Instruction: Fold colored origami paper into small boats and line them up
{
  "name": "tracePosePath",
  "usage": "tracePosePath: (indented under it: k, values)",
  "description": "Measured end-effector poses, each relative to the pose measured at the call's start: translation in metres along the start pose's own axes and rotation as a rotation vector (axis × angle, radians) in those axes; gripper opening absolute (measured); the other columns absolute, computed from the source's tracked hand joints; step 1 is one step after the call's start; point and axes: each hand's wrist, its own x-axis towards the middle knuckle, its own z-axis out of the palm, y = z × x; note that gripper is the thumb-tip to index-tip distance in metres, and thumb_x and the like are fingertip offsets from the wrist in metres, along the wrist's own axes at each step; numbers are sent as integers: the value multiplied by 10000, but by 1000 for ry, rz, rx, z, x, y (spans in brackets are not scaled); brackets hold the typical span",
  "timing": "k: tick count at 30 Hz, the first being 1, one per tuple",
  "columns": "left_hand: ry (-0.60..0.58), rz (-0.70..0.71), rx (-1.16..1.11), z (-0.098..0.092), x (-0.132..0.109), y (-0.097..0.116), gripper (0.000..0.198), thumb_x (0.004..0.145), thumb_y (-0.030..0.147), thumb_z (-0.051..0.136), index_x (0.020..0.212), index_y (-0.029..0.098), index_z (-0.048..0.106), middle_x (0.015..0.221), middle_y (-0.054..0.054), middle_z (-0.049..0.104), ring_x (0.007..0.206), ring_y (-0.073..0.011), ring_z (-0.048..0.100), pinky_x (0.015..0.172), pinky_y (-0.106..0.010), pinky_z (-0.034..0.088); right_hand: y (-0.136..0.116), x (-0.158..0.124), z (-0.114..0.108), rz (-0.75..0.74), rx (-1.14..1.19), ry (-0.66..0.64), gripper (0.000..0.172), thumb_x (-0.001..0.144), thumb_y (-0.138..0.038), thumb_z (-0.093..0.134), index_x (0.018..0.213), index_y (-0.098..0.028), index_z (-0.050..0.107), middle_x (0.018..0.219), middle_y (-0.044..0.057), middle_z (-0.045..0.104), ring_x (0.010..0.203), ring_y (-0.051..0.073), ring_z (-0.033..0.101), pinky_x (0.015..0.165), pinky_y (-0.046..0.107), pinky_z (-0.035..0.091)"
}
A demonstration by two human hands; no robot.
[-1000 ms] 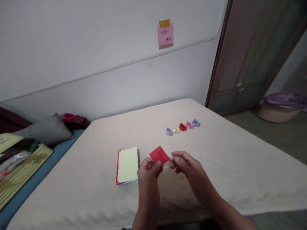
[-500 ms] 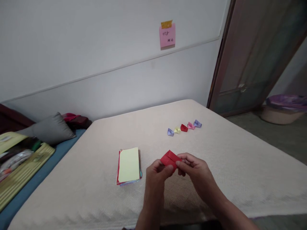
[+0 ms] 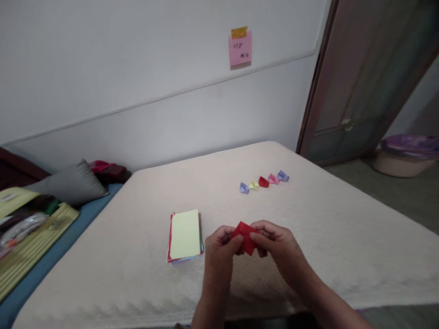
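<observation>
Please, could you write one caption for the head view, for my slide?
Left hand and right hand hold a folded red paper near a paper stack and five small folded shapes.

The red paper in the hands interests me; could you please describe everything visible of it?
The red paper is plain, matte-looking and folded into a small, roughly diamond-shaped piece, one corner pointing away towards the wall. A crease shows near that corner. The left hand and right hand pinch it from either side, thumbs on its upper face. It is held over the pale cloth, right of the paper stack; its underside is hidden.
</observation>
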Motion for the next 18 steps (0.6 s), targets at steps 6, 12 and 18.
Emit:
tracePosePath:
  k: [6, 12, 18]
  values:
    - [-10, 66, 92, 3, -3, 6, 118, 768, 234, 628, 803, 131, 672, 551, 19, 579, 491, -83, 469, 471, -201, 369, -6, -2, 1, -33, -74, 10, 79, 738, -221, 613, 739, -162, 666, 536, -9, 609, 468, 92, 448, 453, 212, 342]
    - [73, 101, 153, 7, -4, 6, 107, 776, 228, 616, 711, 146, 637, 517, 37, 548, 458, -71, 441, 431, -184, 341, -6, -3, 4, -83, -111, -24, 72, 731, -214, 613, 716, -163, 661, 544, -10, 605, 466, 91, 445, 445, 212, 348]
    - [35, 131, 83, 5, -5, 6, 44, 759, 166, 617, 741, 165, 658, 540, 41, 551, 489, -74, 451, 464, -189, 358, -4, -3, -2, -14, 17, -108, 104, 786, -217, 578, 776, -156, 661, 558, 0, 611, 477, 91, 436, 463, 221, 322]
